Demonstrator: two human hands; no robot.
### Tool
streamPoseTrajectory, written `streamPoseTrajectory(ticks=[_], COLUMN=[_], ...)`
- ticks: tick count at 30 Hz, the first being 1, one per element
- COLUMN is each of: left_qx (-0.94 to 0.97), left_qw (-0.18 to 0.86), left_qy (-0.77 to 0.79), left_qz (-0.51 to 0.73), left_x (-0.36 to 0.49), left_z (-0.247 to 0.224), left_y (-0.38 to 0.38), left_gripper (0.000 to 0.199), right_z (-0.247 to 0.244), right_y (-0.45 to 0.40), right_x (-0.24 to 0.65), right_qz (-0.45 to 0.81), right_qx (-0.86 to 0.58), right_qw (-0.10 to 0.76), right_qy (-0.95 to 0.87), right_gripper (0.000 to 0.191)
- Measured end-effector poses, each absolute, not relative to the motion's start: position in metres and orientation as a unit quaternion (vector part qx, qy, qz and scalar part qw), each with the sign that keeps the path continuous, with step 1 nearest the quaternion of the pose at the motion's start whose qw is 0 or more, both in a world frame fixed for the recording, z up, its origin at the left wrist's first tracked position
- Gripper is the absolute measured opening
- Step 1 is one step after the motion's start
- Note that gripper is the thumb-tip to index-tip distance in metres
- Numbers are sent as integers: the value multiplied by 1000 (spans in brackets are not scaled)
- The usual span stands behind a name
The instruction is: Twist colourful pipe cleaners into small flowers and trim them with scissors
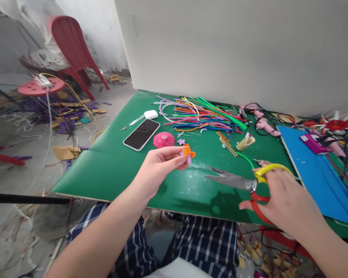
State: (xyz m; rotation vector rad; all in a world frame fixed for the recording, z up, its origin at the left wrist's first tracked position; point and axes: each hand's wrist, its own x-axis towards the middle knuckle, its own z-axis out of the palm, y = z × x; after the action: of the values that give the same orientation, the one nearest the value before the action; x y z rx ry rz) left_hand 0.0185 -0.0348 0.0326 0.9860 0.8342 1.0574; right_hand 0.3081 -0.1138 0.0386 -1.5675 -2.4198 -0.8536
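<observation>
Between the fingertips of my left hand [166, 160] is a small orange and purple pipe-cleaner flower [188, 151], held above the green table. My right hand [284, 193] grips a pair of scissors [237, 181] with one yellow and one red handle. The blades are slightly parted and point left toward the flower, apart from it. Just beyond my left hand lie a pink coiled disc [164, 139] and a little purple flower [181, 142]. A white-edged phone [142, 134] rests farther left, with a white earbud-type case [151, 114] behind it.
Many coloured pipe cleaners [203, 114] are heaped at the back of the green table [104, 170]. Thin sticks [227, 144] and a beige cup-like holder [246, 142] stand nearer. To the right are a blue board [316, 170], a purple box [314, 143], pink glue guns [268, 126] and cables.
</observation>
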Motion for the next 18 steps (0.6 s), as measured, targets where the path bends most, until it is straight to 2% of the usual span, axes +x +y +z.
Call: streamPoseTrajectory(ticks=[6,18], left_qx=[434,438], left_qw=[685,682], left_qy=[369,377], left_qz=[455,447], left_x=[22,25], left_z=[30,30], left_y=[-38,-38], left_gripper=[30,30], right_z=[56,59], right_y=[-98,-92], right_x=[285,278], right_qz=[-366,-334], right_qx=[-502,-517], right_qw=[44,18], right_qy=[-782,-788], right_gripper=[45,50])
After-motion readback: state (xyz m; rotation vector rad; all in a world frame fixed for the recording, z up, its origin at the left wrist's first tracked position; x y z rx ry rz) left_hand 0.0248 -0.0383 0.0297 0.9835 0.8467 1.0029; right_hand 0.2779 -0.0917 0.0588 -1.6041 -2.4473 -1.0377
